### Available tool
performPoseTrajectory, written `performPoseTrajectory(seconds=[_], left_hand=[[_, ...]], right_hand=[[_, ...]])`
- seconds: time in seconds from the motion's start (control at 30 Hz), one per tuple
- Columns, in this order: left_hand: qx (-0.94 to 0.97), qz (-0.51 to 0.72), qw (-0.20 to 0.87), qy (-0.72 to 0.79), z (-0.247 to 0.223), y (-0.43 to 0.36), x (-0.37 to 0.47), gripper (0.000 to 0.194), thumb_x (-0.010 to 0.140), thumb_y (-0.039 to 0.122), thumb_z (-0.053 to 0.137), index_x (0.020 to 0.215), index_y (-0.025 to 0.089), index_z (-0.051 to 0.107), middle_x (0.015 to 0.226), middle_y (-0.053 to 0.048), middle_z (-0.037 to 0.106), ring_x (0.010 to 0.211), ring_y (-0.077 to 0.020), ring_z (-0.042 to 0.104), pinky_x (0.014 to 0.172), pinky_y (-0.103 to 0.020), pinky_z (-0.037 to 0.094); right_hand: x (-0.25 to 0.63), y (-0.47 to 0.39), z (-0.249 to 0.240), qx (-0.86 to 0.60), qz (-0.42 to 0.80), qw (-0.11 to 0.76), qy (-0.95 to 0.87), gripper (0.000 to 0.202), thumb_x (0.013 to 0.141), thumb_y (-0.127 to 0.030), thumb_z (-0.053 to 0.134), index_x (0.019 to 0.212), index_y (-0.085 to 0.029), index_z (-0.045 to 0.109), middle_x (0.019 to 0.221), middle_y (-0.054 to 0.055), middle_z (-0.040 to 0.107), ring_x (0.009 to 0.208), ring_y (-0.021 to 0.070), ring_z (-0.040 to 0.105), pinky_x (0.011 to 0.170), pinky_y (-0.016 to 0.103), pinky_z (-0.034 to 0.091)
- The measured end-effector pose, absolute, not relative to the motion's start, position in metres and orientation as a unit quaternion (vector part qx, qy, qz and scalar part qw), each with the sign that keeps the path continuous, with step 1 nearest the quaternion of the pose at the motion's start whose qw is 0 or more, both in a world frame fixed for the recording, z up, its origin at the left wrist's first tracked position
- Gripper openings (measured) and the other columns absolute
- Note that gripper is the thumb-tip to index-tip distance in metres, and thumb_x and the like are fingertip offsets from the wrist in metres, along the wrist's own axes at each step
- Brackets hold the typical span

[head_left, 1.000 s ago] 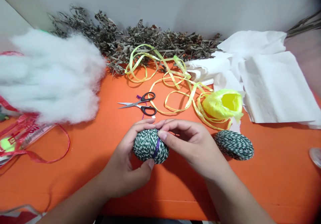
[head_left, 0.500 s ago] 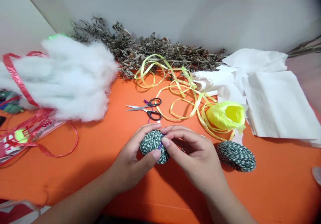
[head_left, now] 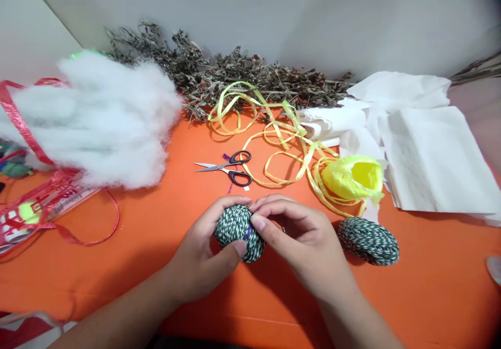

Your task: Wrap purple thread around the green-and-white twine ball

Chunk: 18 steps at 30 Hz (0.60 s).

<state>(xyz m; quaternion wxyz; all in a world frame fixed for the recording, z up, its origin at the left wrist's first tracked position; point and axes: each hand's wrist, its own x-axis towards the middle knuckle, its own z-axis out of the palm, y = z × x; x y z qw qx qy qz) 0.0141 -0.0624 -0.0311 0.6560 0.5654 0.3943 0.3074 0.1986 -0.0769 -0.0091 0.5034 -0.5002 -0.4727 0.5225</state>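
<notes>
A green-and-white yarn ball point(head_left: 235, 227) with a purple strand around it sits between my hands, above the orange table point(head_left: 188, 213). My left hand point(head_left: 205, 255) is wrapped around its left side, the thumb pressed on its front. The fingers and thumb of my right hand point(head_left: 301, 234) pinch together at the ball's upper right, by the purple strand point(head_left: 248, 231). Black-handled scissors point(head_left: 225, 167) lie partly spread just beyond my hands. A second green-and-white yarn bundle point(head_left: 368, 241) rests right of my right hand.
White stuffing point(head_left: 113, 119) and red ribbon point(head_left: 29, 124) fill the left. Dried branches point(head_left: 242, 75) line the wall. Yellow ribbon point(head_left: 274, 182) curls from a yellow roll point(head_left: 340, 177). White sheets point(head_left: 438, 161) lie at right.
The yarn ball has turned and tilted slightly in my hands, showing more of its lower side. My hands keep their hold. The view has shifted slightly.
</notes>
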Motion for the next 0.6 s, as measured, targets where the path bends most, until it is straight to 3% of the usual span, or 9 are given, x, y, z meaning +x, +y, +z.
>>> performPoseTrajectory(seconds=[0.6], left_hand=[[0.571, 0.316, 0.659, 0.374, -0.0328, -0.0636, 0.0145, 0.042, 0.091, 0.034, 0.065, 0.132, 0.029, 0.054, 0.138, -0.008, 0.057, 0.122, -0.0287, 0.056, 0.099, -0.037, 0.048]], right_hand=[[0.1999, -0.0782, -0.0087, -0.494, 0.54, 0.505, -0.459, 0.003, 0.085, -0.02, 0.076, 0.083, -0.022, 0.076, 0.091, 0.003, 0.076, 0.088, 0.0175, 0.07, 0.083, 0.031, 0.057]])
